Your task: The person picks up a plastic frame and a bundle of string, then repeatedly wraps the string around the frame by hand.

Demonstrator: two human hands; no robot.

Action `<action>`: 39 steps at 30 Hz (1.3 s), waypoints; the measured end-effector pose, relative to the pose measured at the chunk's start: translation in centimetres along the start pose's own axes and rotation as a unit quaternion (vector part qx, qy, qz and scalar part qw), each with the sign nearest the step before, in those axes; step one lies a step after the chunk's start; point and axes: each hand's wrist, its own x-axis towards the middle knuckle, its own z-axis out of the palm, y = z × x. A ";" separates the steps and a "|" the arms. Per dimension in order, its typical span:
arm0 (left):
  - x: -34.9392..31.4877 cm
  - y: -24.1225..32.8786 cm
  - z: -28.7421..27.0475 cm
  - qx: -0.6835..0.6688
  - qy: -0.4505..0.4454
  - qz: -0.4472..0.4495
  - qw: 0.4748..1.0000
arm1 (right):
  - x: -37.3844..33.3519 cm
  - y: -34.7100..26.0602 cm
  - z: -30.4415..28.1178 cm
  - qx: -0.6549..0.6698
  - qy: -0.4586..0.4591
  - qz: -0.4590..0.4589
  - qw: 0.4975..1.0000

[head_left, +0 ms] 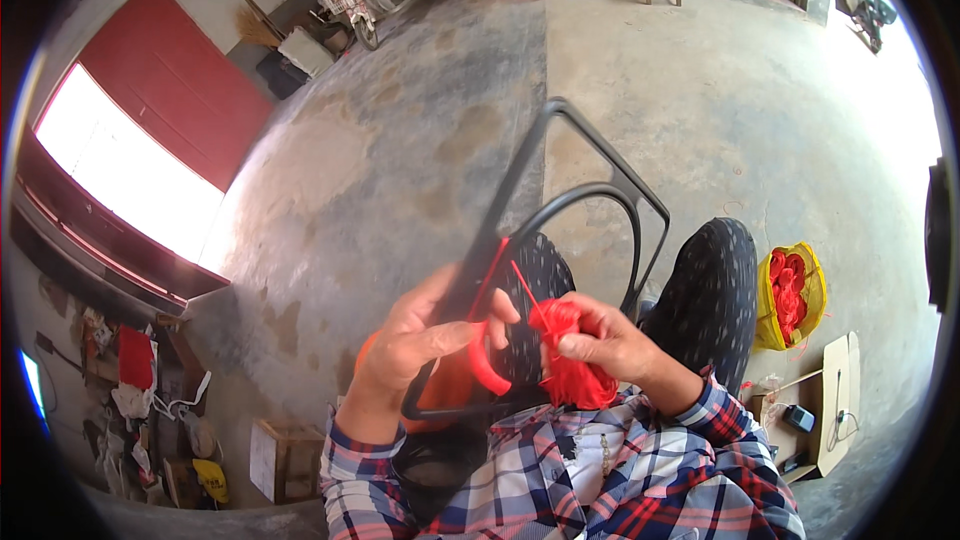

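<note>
In right fingers (585,347), one red bundle (582,386).

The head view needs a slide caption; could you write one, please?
Left hand at a black frame, right hand holding a bundle of red cord.

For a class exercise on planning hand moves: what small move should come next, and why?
Perhaps the right hand should draw the red bundle gently away to snug the strand. The right hand grips the bundle, the strand runs up from it toward the black frame, and the left hand is beside the frame's bar.
</note>
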 end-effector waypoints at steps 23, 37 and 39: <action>0.7 -9.0 1.8 0.026 0.199 -0.036 0.979 | -0.5 -3.1 -0.5 0.222 0.285 -0.046 0.931; 2.5 -8.6 2.2 0.335 0.101 0.185 0.918 | 2.4 -5.4 -1.2 -0.368 0.145 -0.139 0.908; 2.4 -9.0 1.3 0.330 0.082 0.193 0.921 | 1.5 -5.3 -1.6 -0.343 0.131 -0.156 0.917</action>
